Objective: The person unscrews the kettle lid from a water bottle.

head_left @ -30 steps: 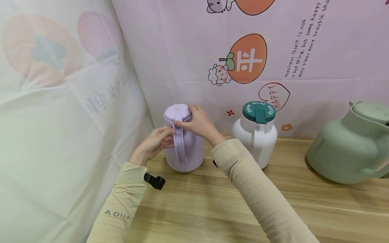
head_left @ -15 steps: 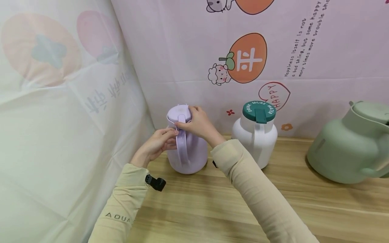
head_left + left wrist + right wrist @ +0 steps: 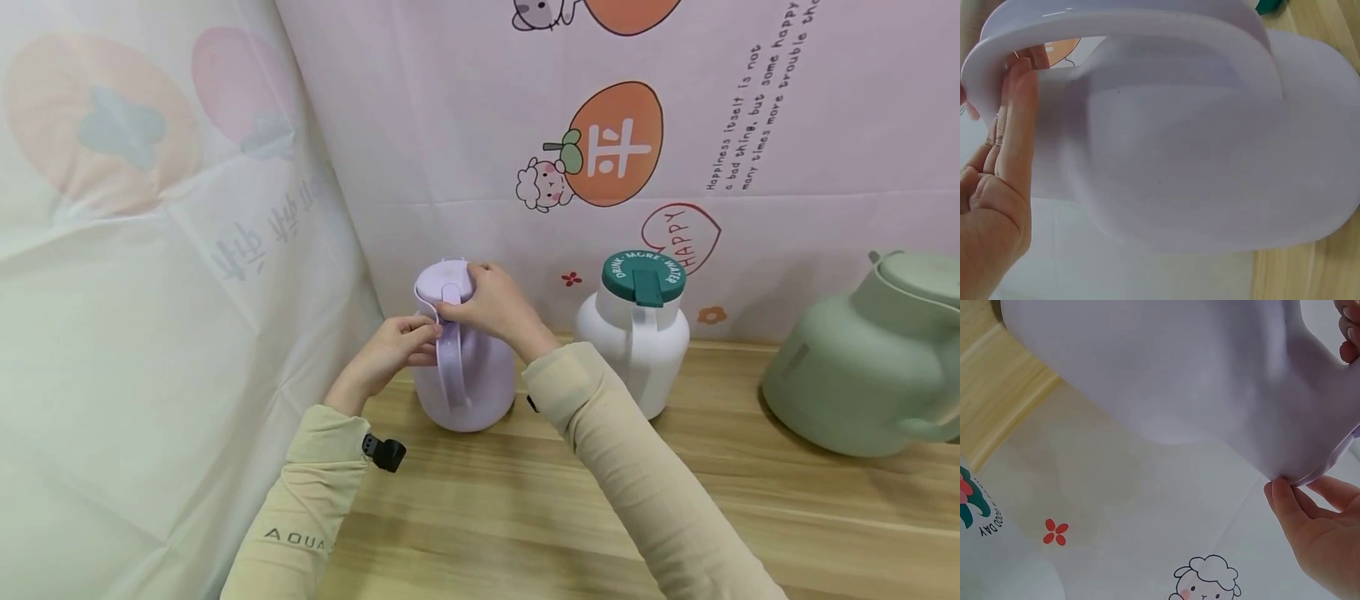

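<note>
A lilac thermos jug [image 3: 491, 379] stands upright on the wooden table, its lid [image 3: 441, 280] on and its handle [image 3: 451, 371] facing me. My left hand [image 3: 390, 346] pinches the top of that handle; the left wrist view shows its fingers [image 3: 1019, 134] passing through the loop beside the jug's neck. Across the top lies my right hand [image 3: 501, 304], gripping the jug's rim from the right with its thumb by the lid's tab. In the right wrist view, fingertips of this hand [image 3: 1325, 528] press against the rim. What is under the right palm is hidden.
To the right stands a white jug [image 3: 633, 354] with a teal lid, close to the right forearm. A large green jug [image 3: 847, 371] is farther right. Printed cloth [image 3: 465, 167] hangs behind, and a pale cloth [image 3: 187, 358] at the left.
The lilac jug has shifted slightly right and towards me and turned a little, mostly in the first half second. Both hands keep their hold on it.
</note>
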`<action>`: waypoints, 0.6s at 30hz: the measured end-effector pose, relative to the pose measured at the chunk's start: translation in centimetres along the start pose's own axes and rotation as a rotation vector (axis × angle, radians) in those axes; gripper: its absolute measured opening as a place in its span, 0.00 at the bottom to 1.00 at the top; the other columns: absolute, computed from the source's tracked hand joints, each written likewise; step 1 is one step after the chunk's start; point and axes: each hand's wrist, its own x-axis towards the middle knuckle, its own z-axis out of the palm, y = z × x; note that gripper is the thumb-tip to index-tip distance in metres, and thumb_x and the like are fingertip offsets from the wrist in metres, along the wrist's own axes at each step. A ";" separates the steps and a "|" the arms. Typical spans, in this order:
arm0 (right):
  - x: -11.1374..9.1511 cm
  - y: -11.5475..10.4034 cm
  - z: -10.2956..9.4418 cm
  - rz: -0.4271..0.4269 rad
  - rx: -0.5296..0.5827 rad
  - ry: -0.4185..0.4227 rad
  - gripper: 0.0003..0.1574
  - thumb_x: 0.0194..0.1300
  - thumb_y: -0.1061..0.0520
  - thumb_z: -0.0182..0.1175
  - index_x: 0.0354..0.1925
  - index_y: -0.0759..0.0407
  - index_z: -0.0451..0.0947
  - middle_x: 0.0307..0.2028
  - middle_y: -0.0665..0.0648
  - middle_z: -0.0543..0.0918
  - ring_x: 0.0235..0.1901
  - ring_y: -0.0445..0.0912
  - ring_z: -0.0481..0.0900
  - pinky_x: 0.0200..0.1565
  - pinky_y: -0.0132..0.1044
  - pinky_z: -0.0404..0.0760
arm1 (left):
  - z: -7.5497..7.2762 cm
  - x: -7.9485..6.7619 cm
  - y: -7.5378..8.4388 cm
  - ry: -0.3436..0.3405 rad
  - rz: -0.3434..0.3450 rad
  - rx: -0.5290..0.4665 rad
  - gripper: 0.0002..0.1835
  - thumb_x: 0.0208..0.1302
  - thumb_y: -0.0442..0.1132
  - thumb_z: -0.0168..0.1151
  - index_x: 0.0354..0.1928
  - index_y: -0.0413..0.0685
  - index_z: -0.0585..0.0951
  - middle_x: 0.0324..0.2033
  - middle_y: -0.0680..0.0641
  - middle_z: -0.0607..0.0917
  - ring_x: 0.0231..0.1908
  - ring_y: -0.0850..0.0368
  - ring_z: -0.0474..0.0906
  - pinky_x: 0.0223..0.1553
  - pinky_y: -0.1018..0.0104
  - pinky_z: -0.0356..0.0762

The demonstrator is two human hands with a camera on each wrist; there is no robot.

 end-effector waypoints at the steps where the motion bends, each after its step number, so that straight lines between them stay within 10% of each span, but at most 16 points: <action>1: 0.0 0.0 0.0 0.002 -0.007 -0.001 0.51 0.56 0.38 0.64 0.68 0.64 0.62 0.64 0.65 0.70 0.61 0.54 0.70 0.61 0.48 0.73 | 0.0 0.0 0.0 0.002 0.002 0.001 0.13 0.68 0.37 0.50 0.45 0.31 0.75 0.39 0.50 0.78 0.36 0.62 0.82 0.47 0.64 0.83; 18: 0.6 -0.5 -0.4 -0.002 -0.073 -0.035 0.50 0.53 0.40 0.62 0.67 0.66 0.63 0.61 0.66 0.72 0.53 0.54 0.73 0.55 0.47 0.77 | 0.0 0.1 0.2 -0.003 -0.009 -0.062 0.11 0.67 0.34 0.47 0.41 0.34 0.76 0.36 0.52 0.77 0.33 0.64 0.81 0.42 0.70 0.82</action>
